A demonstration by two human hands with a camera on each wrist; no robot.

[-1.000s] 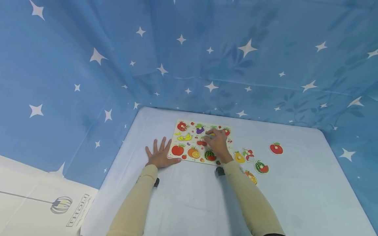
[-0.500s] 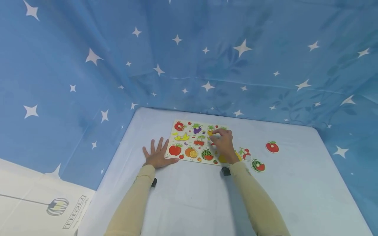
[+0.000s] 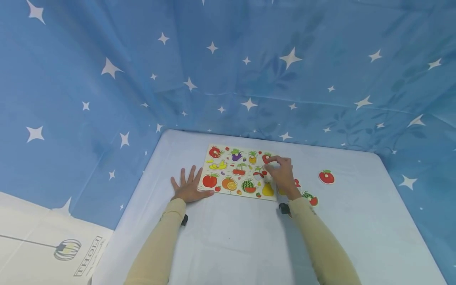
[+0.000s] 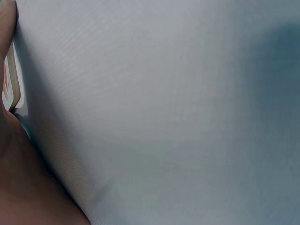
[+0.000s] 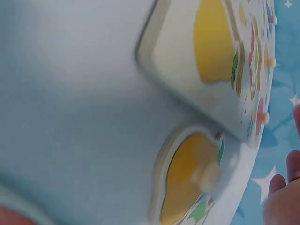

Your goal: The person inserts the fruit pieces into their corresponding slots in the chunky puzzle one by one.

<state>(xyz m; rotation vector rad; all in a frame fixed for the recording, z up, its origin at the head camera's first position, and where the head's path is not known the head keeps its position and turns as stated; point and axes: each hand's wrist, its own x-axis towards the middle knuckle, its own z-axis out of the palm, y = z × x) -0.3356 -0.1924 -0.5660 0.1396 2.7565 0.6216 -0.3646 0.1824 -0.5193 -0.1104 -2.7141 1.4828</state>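
A fruit knob puzzle board (image 3: 228,193) lies on the white table. My left hand (image 3: 187,190) rests flat with spread fingers at the board's left edge, thumb along the lower-left corner. In the left wrist view, that hand (image 4: 28,183) sits beside a sliver of the board (image 4: 15,86). My right hand (image 3: 282,174) hovers over the board's right edge, thumb and forefinger bent near the strawberry piece (image 3: 266,158) with nothing between them. A pineapple piece (image 3: 252,158) sits in its slot. The right wrist view shows a knobbed pear piece (image 5: 180,173) beside the board.
Loose pieces lie right of the board: an apple (image 3: 326,177), a watermelon (image 3: 313,200) and a cherry piece (image 3: 297,182) partly behind the right hand. The right forearm covers most of another piece. A blue star-patterned curtain (image 3: 263,79) hangs behind the table.
My right hand has moved right, from over the pineapple to the board's right edge, uncovering the pineapple, strawberry and the printed pear. The left hand has stayed put; the head view has shifted slightly.
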